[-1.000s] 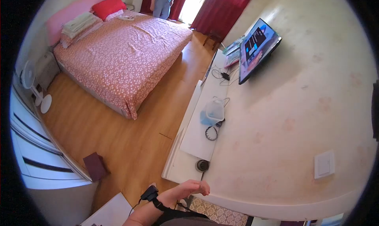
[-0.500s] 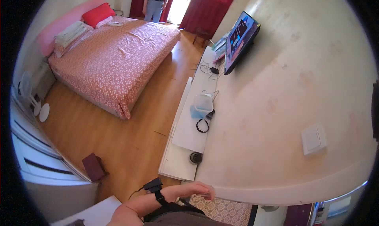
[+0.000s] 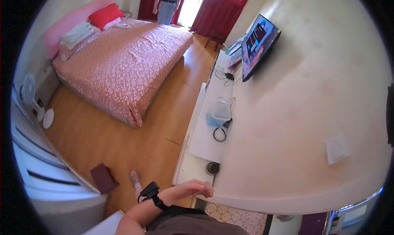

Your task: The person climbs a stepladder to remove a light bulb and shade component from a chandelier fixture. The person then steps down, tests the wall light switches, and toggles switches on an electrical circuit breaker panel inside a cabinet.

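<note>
My left hand is held in front of my body at the bottom of the head view, with its fingers loosely stretched and nothing seen in them. A black strap with a small dark box is around that wrist. Nearest to the hand is the near end of the long white cabinet, where a dark round object sits. The hand does not appear to touch either. My right hand is out of view.
A bed with a pink patterned cover stands left; a person stands beyond it. A dark red box and white fan are on the left. The cabinet carries a clear container below a wall-side screen.
The view has shifted, so the room's things sit slightly further right. My left hand has moved a little left and up in view. A foot now shows on the floor.
</note>
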A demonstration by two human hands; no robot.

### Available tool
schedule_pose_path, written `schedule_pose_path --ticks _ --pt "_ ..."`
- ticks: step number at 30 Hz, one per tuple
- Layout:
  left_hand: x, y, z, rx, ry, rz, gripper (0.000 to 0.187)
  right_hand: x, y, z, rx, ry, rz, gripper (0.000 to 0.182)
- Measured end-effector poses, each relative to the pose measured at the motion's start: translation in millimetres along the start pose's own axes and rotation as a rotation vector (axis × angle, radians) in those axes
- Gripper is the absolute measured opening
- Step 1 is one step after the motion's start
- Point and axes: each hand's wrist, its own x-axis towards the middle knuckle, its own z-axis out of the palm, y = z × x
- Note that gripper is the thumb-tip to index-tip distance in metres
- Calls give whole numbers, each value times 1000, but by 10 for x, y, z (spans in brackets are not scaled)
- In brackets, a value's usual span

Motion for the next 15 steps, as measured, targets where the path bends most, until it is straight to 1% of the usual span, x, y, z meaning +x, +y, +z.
schedule_pose_path --ticks 2,3,5,6,8,9,10,11,12,13,14,15 --pt "-382 355 -431 37 52 82 49 -52 -364 299 4 -2 33 33" --pt "-611 613 -668 53 37 59 49 -58 -562 455 6 -2 50 33" --pt "-1098 1109 -1000 31 200 96 52 -139 -959 727 -20 -11 82 33" --pt "-1323 1416 -1111 25 184 83 52 -154 -1155 856 -59 -26 75 33" --pt "-1721 2039 -1288 66 331 102 57 -120 -1515 1009 -223 -92 -17 33" --pt "-1888 2281 -1418 63 323 80 57 -131 -1731 1013 -305 -116 -63 33" --pt "-2044 2500 -1539 96 370 137 58 -135 -1922 1055 -301 -121 -63 33" --pt "-2171 2683 -1666 128 417 197 60 -288 -2295 996 -51 -29 64 32" --pt "-2269 2838 -1813 130 408 185 60 -517 -2812 824 195 69 190 32" --pt "-2349 2984 -1978 101 418 223 57 -492 -2996 835 205 73 192 32" --pt "-2374 3093 -2118 73 427 266 54 -431 -3143 772 231 130 188 29" --pt "-2362 3168 -2229 74 415 266 54 -401 -3298 720 259 186 184 27"
